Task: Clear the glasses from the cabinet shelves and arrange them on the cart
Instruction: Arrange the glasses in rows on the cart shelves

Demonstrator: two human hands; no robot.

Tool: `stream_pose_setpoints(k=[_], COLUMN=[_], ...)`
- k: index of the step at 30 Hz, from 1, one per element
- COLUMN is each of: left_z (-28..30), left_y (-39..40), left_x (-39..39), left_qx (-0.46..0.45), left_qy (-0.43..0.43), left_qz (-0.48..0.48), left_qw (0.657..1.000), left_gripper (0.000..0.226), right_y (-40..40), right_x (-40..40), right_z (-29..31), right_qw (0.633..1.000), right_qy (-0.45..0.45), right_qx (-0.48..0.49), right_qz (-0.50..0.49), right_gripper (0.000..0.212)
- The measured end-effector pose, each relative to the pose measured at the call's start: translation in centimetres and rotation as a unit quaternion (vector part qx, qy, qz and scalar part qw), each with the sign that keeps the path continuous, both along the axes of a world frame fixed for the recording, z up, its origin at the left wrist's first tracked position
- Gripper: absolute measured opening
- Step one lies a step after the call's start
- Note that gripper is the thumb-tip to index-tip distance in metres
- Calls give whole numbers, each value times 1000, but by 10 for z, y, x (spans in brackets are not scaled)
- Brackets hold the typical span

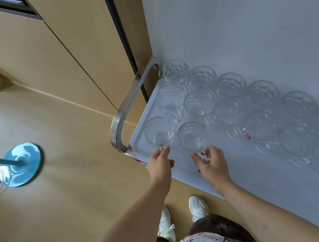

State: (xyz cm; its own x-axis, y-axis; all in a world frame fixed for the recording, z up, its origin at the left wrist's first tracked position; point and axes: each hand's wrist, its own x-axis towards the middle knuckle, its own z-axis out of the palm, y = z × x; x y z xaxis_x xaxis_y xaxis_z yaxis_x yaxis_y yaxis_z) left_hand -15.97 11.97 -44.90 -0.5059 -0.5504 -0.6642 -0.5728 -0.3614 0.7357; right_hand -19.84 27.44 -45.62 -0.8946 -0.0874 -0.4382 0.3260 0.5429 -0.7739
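The cart (261,184) has a pale blue-grey top and a steel handle (128,105) at its left end. Several clear glass mugs stand on it in rows running to the right. My left hand (160,164) pinches the handle of the front-left glass mug (158,132). My right hand (212,163) grips the handle of the neighbouring glass mug (192,136). Both mugs stand upright on the cart top near its front edge. One mug (259,124) further right carries a small red label.
Wooden cabinet doors (41,60) rise behind the cart's left end, and a grey wall (241,10) runs behind the cart. A teal round lamp base (21,164) with a pole and loose cable stands on the wooden floor to the left. My feet in white shoes (198,206) are beside the cart.
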Motion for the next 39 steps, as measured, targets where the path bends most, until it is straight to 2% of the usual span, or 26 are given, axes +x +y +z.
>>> stream_pose_setpoints(k=[3,7,13,23,29,35,39], left_z=[-1,1,0,-4,-1,1,3], left_y=[6,7,9,10,8,-1,-2], left_x=[1,0,-6,-21,-21,-25,-24], left_qx=[-109,-187,-192,-205,-195,-200,-200], left_qy=[-29,-36,-45,-63,-73,-94,-97], left_qz=[-26,-42,-87,-118,-136,-177,-206], left_qw=[993,981,976,970,968,959,953], left_gripper=[44,25,41,39,30,43,43], right_y=[-1,-3,-5,-14,-13,-14,-15], right_x=[-1,-2,-9,-17,-22,-22,-20], right_z=[-6,-12,-16,-15,-13,-9,-5], right_qw=[999,994,992,991,991,993,992], right_qy=[39,81,90,112,102,76,52], right_qx=[34,64,77,70,73,78,101], right_qz=[12,24,33,28,47,51,53], right_gripper=[28,28,32,39,39,38,38])
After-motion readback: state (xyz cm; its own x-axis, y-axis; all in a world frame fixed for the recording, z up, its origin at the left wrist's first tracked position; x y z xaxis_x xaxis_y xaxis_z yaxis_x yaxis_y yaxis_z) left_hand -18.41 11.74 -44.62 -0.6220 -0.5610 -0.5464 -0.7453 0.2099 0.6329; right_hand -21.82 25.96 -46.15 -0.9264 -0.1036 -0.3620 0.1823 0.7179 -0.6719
